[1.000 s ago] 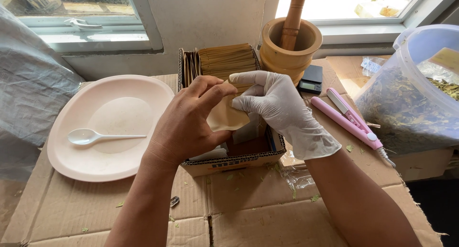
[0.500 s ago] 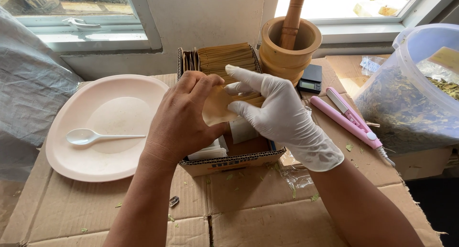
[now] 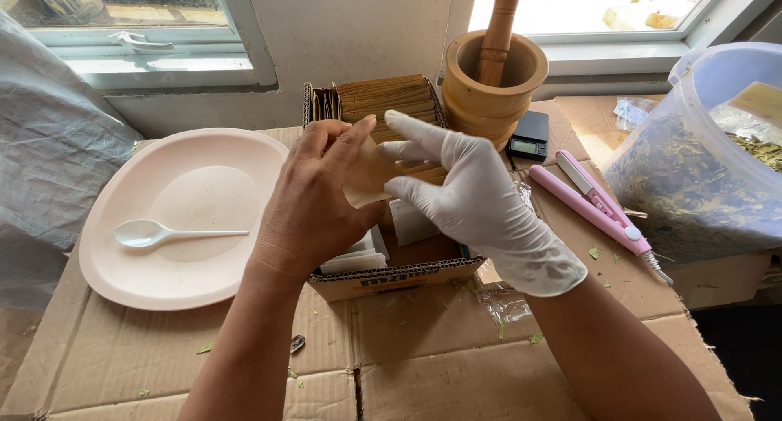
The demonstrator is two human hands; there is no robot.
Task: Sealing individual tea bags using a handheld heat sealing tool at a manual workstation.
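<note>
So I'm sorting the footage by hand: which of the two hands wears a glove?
The right hand wears a white disposable glove; the left hand is bare. Both pinch the same small tan paper sachet above the open cardboard box.

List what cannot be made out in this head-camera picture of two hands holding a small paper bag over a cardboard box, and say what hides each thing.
- Small paper bag, head view: mostly covered by the left hand and gloved right hand; any contents unseen.
- Cardboard box: interior largely blocked by both hands.
- Plastic tub: cut off by the right edge.
- Pestle in the wooden mortar: top cut off by the upper edge.
</note>
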